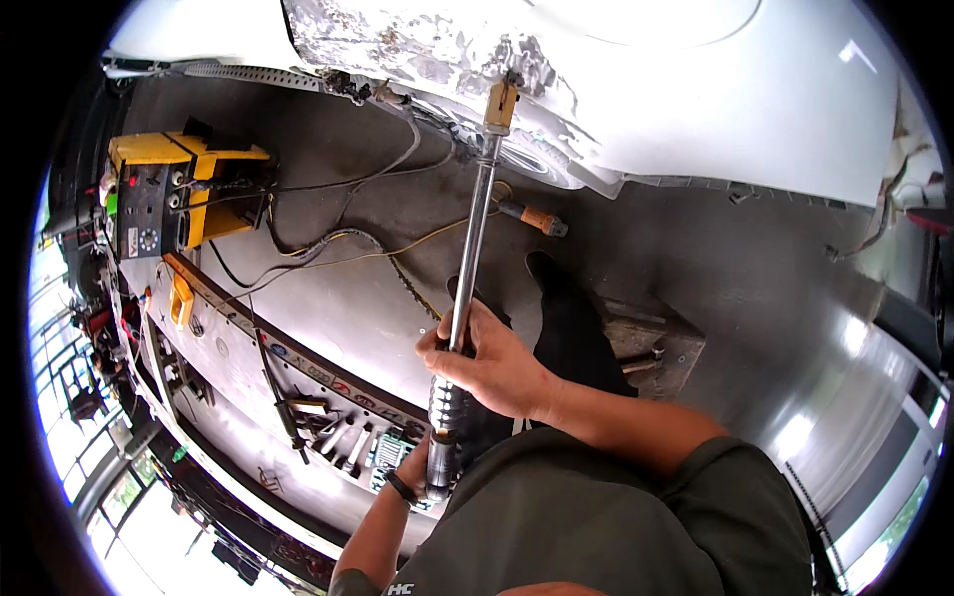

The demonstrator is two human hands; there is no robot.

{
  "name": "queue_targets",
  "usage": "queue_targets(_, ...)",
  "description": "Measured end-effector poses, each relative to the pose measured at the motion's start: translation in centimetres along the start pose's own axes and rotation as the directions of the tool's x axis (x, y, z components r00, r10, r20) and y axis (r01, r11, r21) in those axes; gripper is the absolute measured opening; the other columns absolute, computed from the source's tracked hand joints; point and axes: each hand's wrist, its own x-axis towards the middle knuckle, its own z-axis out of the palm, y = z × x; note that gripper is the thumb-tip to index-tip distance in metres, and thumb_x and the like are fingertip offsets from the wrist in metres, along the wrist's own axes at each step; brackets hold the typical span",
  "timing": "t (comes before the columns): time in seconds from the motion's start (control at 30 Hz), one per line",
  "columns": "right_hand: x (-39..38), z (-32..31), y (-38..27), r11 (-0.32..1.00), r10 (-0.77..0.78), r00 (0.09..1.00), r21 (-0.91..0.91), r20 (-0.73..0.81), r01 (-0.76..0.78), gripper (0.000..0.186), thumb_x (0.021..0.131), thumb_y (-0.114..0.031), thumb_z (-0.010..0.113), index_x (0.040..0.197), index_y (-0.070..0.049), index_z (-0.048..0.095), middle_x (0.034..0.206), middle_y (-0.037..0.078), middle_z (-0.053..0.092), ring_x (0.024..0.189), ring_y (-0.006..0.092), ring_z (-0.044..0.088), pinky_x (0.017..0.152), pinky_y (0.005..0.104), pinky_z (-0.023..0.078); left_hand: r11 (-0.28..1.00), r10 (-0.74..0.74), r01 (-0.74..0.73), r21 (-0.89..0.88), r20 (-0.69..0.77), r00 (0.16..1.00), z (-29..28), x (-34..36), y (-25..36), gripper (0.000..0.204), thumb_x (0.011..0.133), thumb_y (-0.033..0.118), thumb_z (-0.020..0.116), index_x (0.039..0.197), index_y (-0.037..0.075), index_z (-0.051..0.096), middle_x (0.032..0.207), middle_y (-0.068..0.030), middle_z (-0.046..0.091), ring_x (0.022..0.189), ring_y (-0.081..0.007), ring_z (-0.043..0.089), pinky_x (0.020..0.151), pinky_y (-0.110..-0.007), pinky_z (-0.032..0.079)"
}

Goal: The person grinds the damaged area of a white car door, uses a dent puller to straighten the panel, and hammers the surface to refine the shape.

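Note:
A long steel slide hammer (474, 243) runs from my body up to a white car body panel (686, 109). Its yellowish tip block (500, 107) meets a scraped, bare-metal patch (437, 45) low on the panel. My right hand (497, 363) is closed round the shaft just above the ribbed dark grip. Lower down, my left hand (412, 467), with a dark band at the wrist, is at the handle end (441, 467). The handle partly hides its fingers, which appear wrapped round it from behind.
A yellow and black machine (184, 194) stands at left, with cables (348, 238) trailing across the floor. An orange grinder-like tool (537, 219) lies below the car. Wrenches (343, 442) lie on a bench (298, 368) at left. A wooden block with a hammer (651, 353) is beside my leg.

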Motion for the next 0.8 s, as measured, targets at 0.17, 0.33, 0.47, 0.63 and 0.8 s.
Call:
queue_targets(0.17, -0.4, -1.8, -0.6, 0.997, 0.069, 0.995, -0.047, 0.073, -0.065, 0.028, 0.092, -0.012, 0.069, 0.103, -0.006, 0.044, 0.100, 0.011, 0.065, 0.092, 0.0144, 0.060, 0.085, 0.0327, 0.050, 0.950, 0.300, -0.269, 0.159, -0.226, 0.927, 1.1, 2.1, -4.5, 0.044, 0.106, 0.040, 0.042, 0.122, 0.005, 0.063, 0.104, -0.0099, 0.071, 0.094, -0.0189, 0.067, 0.085, -0.033, 0.054)
queue_targets(0.33, -0.2, -3.5, -1.1, 0.958, 0.194, 0.961, 0.174, 0.196, -0.229, 0.027, 0.097, -0.004, 0.065, 0.111, -0.007, 0.042, 0.114, 0.011, 0.063, 0.098, 0.0121, 0.057, 0.087, 0.0304, 0.048, 0.252, 0.946, -0.142, 0.957, -0.213, 0.244, 3.6, 3.0, -9.5, 0.029, 0.104, 0.025, 0.050, 0.117, 0.002, 0.061, 0.100, -0.0135, 0.056, 0.091, -0.0277, 0.057, 0.083, -0.040, 0.046)
queue_targets(0.47, -2.0, -3.4, -1.5, 0.985, 0.170, 0.972, 0.012, 0.163, -0.174, 0.029, 0.097, -0.006, 0.065, 0.113, -0.005, 0.041, 0.116, 0.011, 0.060, 0.095, 0.0110, 0.055, 0.086, 0.0299, 0.048, 0.916, 0.401, -0.399, 0.050, -0.173, 0.900, 3.2, 3.4, -7.8, 0.041, 0.106, 0.041, 0.049, 0.122, 0.006, 0.063, 0.101, -0.0115, 0.071, 0.089, -0.0235, 0.068, 0.078, -0.039, 0.054)
queue_targets(0.63, -1.6, -3.7, -1.9, 0.977, 0.120, 0.980, -0.192, 0.156, -0.089, 0.033, 0.095, -0.006, 0.066, 0.117, -0.004, 0.041, 0.114, 0.008, 0.057, 0.095, 0.0113, 0.053, 0.084, 0.0286, 0.048, 1.000, 0.017, -0.016, -0.021, 0.011, 1.000, 3.4, 2.6, -5.9, 0.045, 0.105, 0.049, 0.049, 0.119, 0.009, 0.064, 0.098, -0.0123, 0.072, 0.083, -0.0217, 0.071, 0.071, -0.035, 0.058)
queue_targets(0.8, -0.6, -4.2, -1.1, 0.975, 0.199, 0.965, 0.069, 0.170, -0.213, 0.032, 0.096, -0.006, 0.066, 0.113, -0.005, 0.039, 0.115, 0.010, 0.058, 0.096, 0.0112, 0.054, 0.084, 0.0289, 0.048, 0.643, 0.681, -0.642, 0.418, -0.695, 0.230, 6.2, 4.3, -9.9, 0.043, 0.096, 0.036, 0.061, 0.105, -0.006, 0.056, 0.093, -0.0190, 0.059, 0.086, -0.0298, 0.056, 0.082, -0.041, 0.046)
